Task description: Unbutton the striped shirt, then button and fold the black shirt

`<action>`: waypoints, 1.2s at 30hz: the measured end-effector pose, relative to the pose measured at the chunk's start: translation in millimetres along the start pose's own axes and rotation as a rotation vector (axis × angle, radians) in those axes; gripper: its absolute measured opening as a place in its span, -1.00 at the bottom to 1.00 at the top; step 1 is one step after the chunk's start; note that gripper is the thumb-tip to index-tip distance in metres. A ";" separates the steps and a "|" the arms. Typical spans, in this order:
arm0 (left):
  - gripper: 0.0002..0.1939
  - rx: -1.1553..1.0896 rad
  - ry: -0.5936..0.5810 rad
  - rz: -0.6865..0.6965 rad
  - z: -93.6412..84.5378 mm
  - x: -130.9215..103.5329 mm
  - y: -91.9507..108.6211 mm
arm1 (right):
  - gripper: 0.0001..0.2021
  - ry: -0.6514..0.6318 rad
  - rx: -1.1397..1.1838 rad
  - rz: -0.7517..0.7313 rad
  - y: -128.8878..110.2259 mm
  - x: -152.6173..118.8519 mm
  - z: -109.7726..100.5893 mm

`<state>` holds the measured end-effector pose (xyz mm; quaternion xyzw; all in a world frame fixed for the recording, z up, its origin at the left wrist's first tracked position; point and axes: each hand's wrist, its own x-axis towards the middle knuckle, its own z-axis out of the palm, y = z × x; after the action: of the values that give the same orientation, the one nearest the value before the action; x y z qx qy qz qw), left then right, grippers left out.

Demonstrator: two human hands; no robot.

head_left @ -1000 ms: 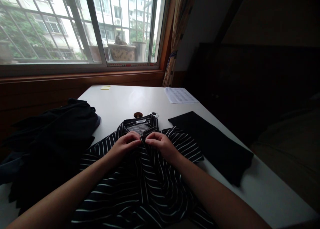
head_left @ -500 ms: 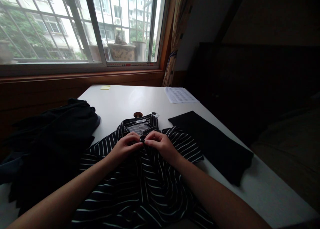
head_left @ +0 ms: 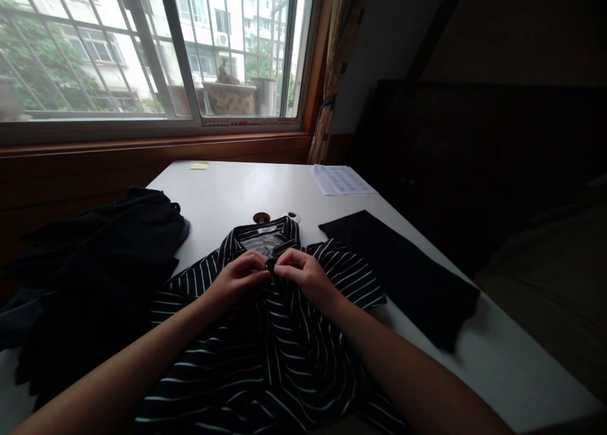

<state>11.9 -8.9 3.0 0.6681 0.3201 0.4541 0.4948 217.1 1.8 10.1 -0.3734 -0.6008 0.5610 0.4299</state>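
Observation:
A black shirt with white stripes (head_left: 222,359) lies front up on the white table, its collar toward the window. My left hand (head_left: 244,274) pinches the front edge of the shirt just below the collar. Close against it, my right hand (head_left: 303,272) pinches the other side of the front opening. The fingertips of both hands almost meet over the placket. Whether a button sits between them is too small and dark to make out. Sleeves spread out to both sides, and the cloth is wrinkled below my hands.
A heap of dark clothes (head_left: 104,264) lies at the left. To the right is a flat, folded black garment (head_left: 403,270). Beyond the collar stand a brown round object (head_left: 261,218) and a white roll (head_left: 293,217). Printed sheets (head_left: 344,180) and a yellow note (head_left: 200,165) lie farther back.
Both hands stay at the same spot below the collar, with only slight finger movement at the shirt's front edge. The shirt and other things have not visibly moved.

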 end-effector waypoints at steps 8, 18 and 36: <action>-0.82 0.088 0.019 0.074 5.1 -0.5 0.3 | -0.87 0.039 -0.103 -0.038 0.7 -1.4 2.2; -0.82 -0.012 0.086 0.029 4.7 -4.4 -4.2 | -0.80 0.024 -0.037 -0.005 3.6 1.4 1.2; -0.83 0.115 0.045 0.046 -1.0 -1.0 0.7 | -0.67 -0.074 -0.004 0.019 13.2 6.7 -5.4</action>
<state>10.7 -9.7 3.5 0.6921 0.3414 0.4611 0.4380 219.4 11.1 -2.4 -0.3591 -0.6139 0.5772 0.4012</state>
